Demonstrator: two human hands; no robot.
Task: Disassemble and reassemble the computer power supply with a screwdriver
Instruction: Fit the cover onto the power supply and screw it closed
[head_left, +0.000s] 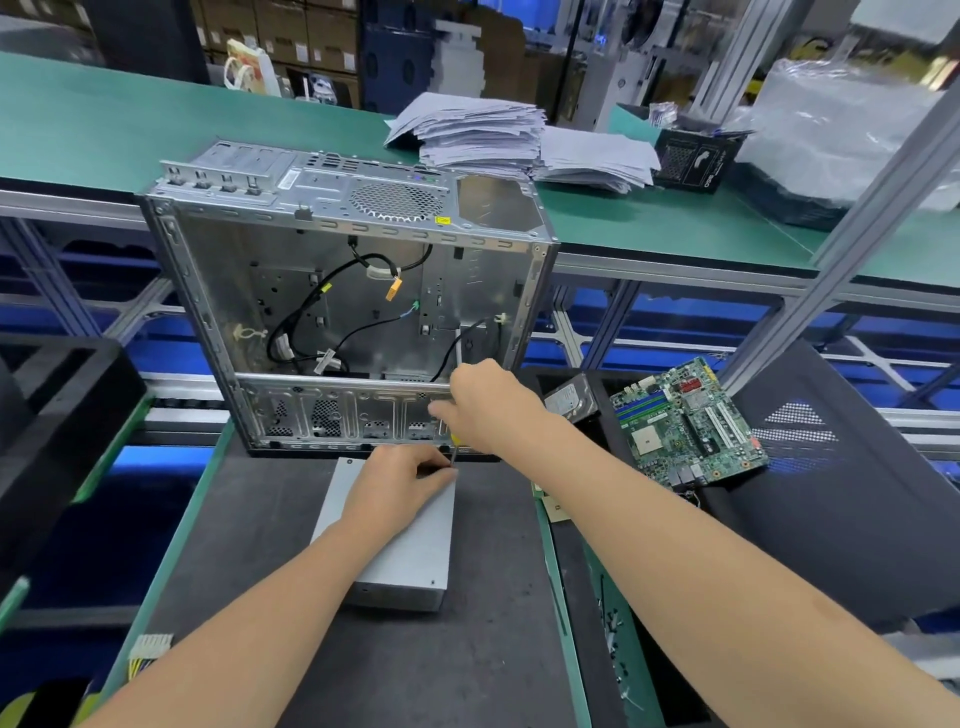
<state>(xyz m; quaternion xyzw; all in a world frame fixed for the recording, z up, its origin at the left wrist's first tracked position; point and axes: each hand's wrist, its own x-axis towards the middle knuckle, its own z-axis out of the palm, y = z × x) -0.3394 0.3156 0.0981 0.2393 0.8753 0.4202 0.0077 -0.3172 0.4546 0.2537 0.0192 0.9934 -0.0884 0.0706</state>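
The power supply (400, 545), a single plain grey metal box, lies flat on the dark mat (260, 519) in the lower middle of the frame, just in front of the open computer case (343, 291). I'd say it is laid flat so its top face and corner screws point up at the person. The right hand (488, 405) is wrapped round the handle of the one screwdriver (453, 451), holding it nearly upright, with a bit of yellow handle showing below the fist. The blade comes down on the far right corner of the box. The left hand (400, 483) rests on the box, and its thumb and forefinger pinch in at the blade's tip, probably to steady it on a screw. The screw itself is too small to make out. The case stands behind with loose cables hanging inside, and it looks already gutted. At centre right lie one motherboard (685, 421) and one hard drive (569, 400), set aside on a black panel (831, 493). Two heaps of paper (493, 135) sit on the green bench in the upper middle. One white cable connector (150, 647) pokes in at the lower left.
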